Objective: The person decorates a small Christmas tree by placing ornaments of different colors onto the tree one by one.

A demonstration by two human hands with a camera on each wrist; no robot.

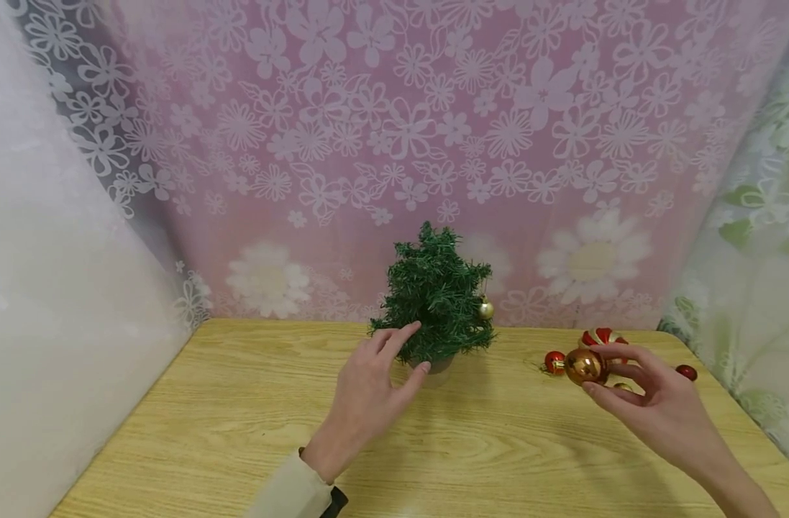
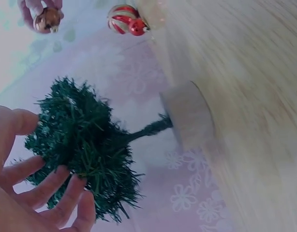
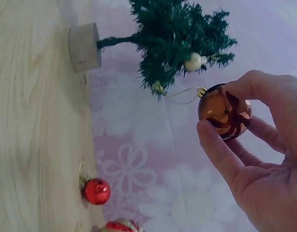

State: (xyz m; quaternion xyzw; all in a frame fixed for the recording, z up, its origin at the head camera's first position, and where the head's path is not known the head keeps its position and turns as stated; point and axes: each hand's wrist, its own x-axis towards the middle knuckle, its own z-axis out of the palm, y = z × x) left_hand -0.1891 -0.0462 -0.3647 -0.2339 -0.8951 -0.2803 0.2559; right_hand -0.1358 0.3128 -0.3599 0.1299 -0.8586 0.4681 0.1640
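Observation:
My right hand [image 1: 659, 403] pinches a shiny copper-brown bauble [image 1: 585, 367] between thumb and fingers, lifted over the right of the table. In the right wrist view a gold string loop [image 3: 183, 99] trails from the cap of that bauble [image 3: 225, 111]. A small green artificial Christmas tree [image 1: 436, 291] stands upright in a round pale base [image 2: 189, 116] at the table's back middle. On its right side hangs a small gold bauble [image 1: 485, 309]. My left hand [image 1: 371, 388] reaches to the tree's lower left, its fingers spread loosely at the branches and holding nothing.
Behind my right hand lie a red bauble [image 1: 554, 362], a red-and-gold striped bauble [image 1: 603, 337], a dark red one [image 1: 687, 372] and a partly hidden gold one [image 1: 623, 387]. A pink flowered curtain [image 1: 342, 165] hangs along the wooden table's [image 1: 226, 410] back edge.

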